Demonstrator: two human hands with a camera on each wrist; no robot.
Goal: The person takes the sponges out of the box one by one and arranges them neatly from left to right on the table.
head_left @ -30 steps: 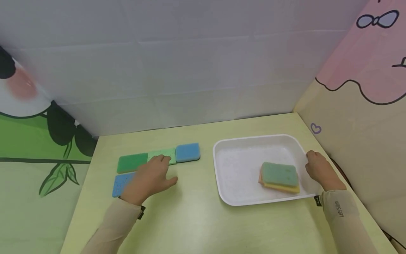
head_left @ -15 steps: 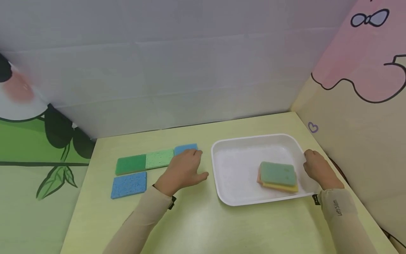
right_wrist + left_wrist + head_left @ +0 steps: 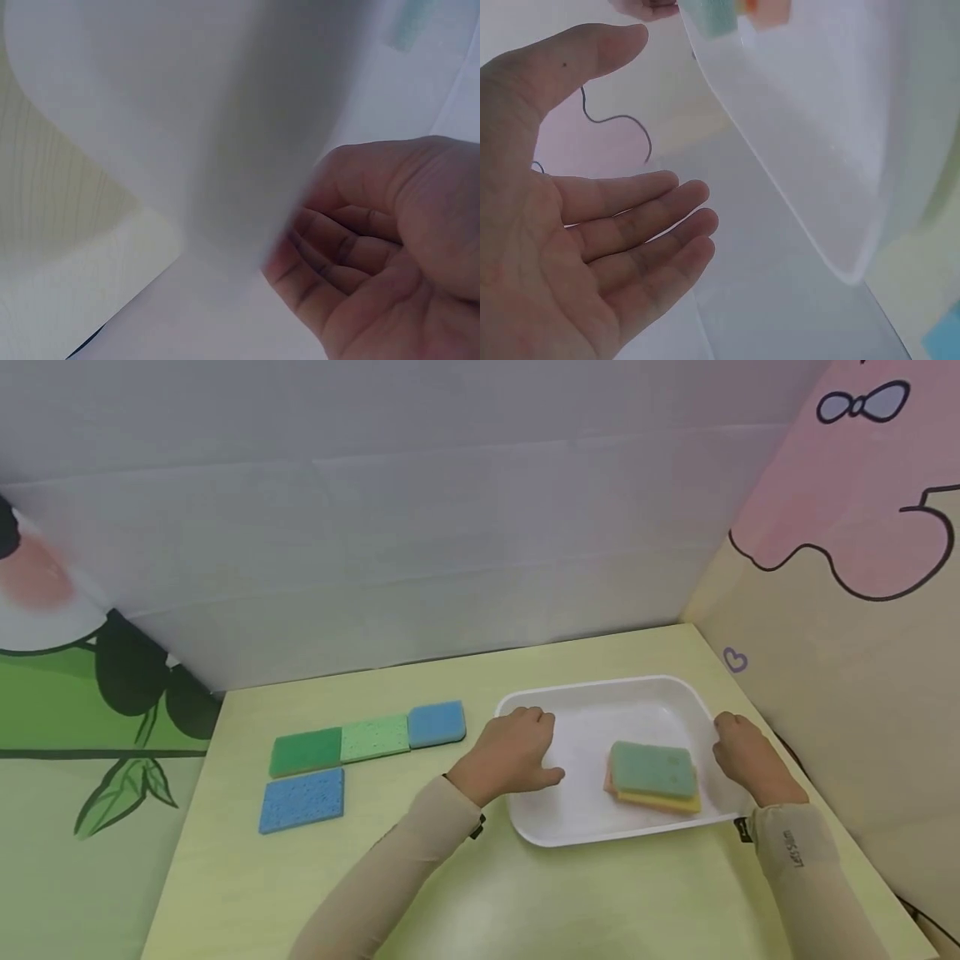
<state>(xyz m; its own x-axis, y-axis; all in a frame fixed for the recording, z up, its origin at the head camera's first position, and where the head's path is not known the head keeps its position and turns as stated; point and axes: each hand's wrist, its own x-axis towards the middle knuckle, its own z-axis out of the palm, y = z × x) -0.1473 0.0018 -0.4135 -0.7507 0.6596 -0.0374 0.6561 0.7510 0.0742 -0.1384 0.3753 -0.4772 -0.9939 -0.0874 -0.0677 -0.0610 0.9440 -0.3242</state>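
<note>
A white tray (image 3: pixel 570 835) stands on the right half of the table, with a small stack of sponges inside. The top sponge (image 3: pixel 652 768) is pale green, over yellow and pinkish ones. My left hand (image 3: pixel 508 752) is over the tray's left side, fingers extended and thumb apart, holding nothing; the left wrist view shows its bare palm (image 3: pixel 540 270). With curled fingers my right hand (image 3: pixel 753 760) grips the tray's right rim; in the right wrist view the hand (image 3: pixel 375 247) pinches that wall.
Left of the tray lie a dark green sponge (image 3: pixel 305 752), a light green sponge (image 3: pixel 375 737) and a blue sponge (image 3: pixel 437 724) in a row. Another blue sponge (image 3: pixel 302 800) lies in front of them. A pale wall (image 3: pixel 450 568) stands behind the table.
My left hand has moved right, from over the sponge row, past the far blue sponge, to over the tray's left side. The right hand stays at the tray's rim.
</note>
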